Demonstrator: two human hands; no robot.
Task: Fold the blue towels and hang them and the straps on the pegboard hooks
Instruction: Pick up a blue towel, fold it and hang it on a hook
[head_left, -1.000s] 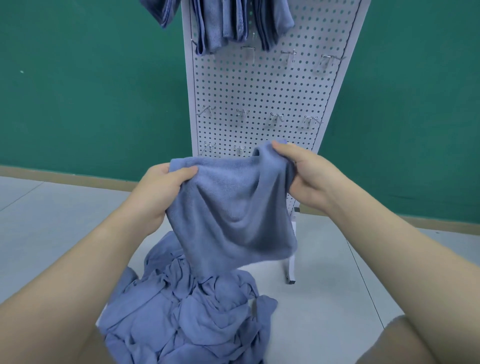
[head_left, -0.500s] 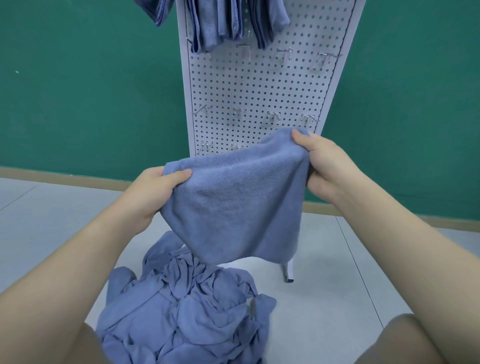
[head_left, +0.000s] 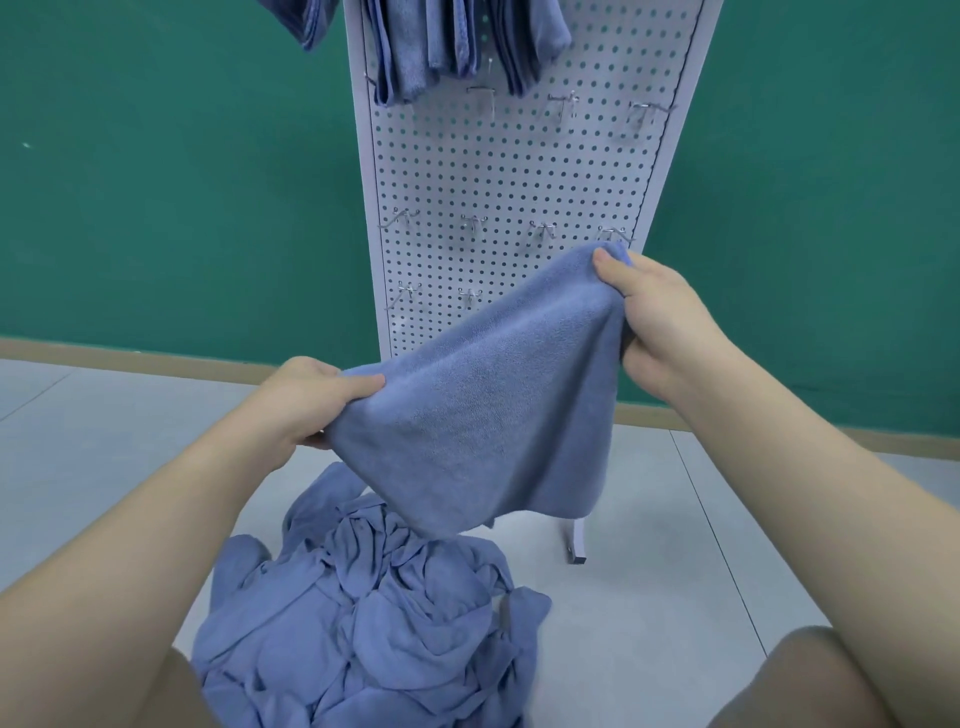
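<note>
a: between both hands, above the heap, hangs the soft blue terry towel (head_left: 483, 415), doubled over and stretched across in front of the white perforated pegboard (head_left: 519, 176).

b: grips?

a: left hand (head_left: 306, 405) pinches the lower corner, thumb on top; right hand (head_left: 660, 317) pinches the higher one.

b: then level the two corners, match the edges, and keep the cloth taut before folding again.

a: yes, and keep it off the crumpled blue pile (head_left: 374, 623) on the pale grey floor (head_left: 675, 545); bare wire hooks (head_left: 474, 224) wait behind.

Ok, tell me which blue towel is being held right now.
The spread towel, pinched at its corners by the left hand and right hand. The others hang folded on the pegboard or lie heaped on the floor.
</note>
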